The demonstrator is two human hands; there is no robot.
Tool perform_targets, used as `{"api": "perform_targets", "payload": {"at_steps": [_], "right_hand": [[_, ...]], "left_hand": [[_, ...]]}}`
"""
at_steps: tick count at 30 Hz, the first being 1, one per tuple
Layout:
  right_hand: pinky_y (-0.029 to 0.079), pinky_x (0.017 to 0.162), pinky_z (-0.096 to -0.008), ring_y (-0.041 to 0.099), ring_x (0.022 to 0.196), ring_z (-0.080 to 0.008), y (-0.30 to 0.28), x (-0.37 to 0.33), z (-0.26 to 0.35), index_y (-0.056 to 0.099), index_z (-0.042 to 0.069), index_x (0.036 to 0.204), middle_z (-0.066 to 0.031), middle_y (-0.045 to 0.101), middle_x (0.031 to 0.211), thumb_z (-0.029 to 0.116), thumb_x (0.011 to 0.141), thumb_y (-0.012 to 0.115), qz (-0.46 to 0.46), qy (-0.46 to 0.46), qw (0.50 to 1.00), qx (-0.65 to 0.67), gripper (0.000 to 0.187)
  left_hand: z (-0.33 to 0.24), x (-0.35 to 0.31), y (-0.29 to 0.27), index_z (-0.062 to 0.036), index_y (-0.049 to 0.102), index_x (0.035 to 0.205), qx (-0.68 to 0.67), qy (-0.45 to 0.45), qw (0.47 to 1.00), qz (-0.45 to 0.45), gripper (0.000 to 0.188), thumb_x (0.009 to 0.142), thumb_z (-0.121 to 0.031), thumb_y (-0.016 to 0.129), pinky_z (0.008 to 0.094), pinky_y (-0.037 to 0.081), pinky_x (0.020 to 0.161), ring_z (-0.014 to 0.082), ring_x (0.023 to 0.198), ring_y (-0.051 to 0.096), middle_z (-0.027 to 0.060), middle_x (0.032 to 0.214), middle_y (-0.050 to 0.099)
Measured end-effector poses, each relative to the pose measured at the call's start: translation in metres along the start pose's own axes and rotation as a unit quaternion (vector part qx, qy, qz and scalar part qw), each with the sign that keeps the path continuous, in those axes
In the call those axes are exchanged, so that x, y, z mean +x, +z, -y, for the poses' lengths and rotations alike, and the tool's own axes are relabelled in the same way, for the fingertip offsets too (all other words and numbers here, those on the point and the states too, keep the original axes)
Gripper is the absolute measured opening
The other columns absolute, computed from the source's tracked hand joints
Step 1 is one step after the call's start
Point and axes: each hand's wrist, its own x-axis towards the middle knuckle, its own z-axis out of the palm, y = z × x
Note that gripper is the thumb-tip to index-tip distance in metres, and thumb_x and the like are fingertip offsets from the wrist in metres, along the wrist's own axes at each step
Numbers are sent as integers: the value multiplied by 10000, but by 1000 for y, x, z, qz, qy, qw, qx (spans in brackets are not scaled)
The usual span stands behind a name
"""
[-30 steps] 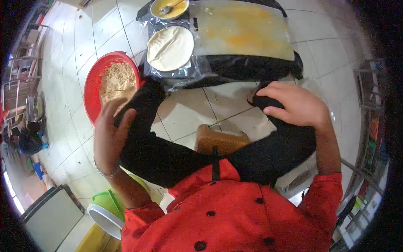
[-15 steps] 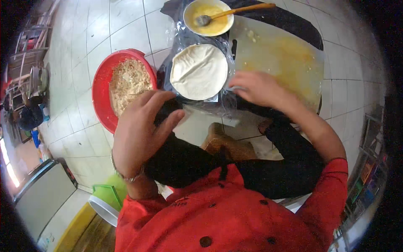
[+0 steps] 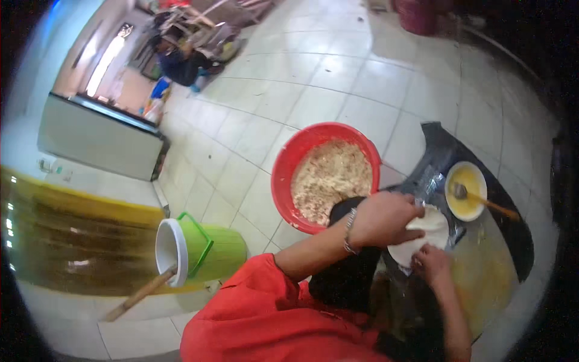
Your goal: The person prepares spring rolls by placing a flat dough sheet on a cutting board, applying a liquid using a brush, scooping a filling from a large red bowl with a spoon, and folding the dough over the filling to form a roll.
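Observation:
A flat round of pale dough (image 3: pixel 435 224) lies on clear plastic over a dark sheet, partly covered by my hands. My left hand (image 3: pixel 381 222), a bracelet at its wrist, reaches over the dough's left side with thumb and fingers apart. At the near edge, my right hand (image 3: pixel 432 263) has its fingers bent together on the dough's rim. Beyond the dough stands a white bowl (image 3: pixel 465 211) of yellow liquid, a wooden-handled brush (image 3: pixel 491 205) resting across it.
A red basin (image 3: pixel 280 181) of crumbly beige mixture sits left of the dough. Right of it is a yellow-smeared translucent board (image 3: pixel 485 265). A green bucket (image 3: pixel 226 253) with a wooden stick (image 3: pixel 142 294) stands at left on the tiled floor. A low white cabinet (image 3: pixel 99 136) is farther back.
The view has swung left, bringing the green bucket and more floor into sight. Both hands have closed in from the sides onto the dough; the right fingers have bent onto its edge.

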Motion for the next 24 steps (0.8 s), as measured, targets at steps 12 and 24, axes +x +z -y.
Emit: {"api": "perform_targets", "payload": {"at_steps": [12,24], "right_hand": [[529,723,-448,654,856,-319,-22,7,5,707,147,766,-91,667,950,178,703,749,50,74,994,64,82],[496,754,-470,627,868,-418,-57,15,44,612,38,957,-202,640,885,167,883,628,47,174,979,94,150]], "left_hand": [[-7,-6,6,-84,641,1022,-6,51,999,-6,335,837,-360,682,465,518,777,356,907,648,152,955,641],[18,-8,15,-81,680,1080,52,44,998,16,408,845,-414,673,456,524,826,358,964,654,167,994,680]]}}
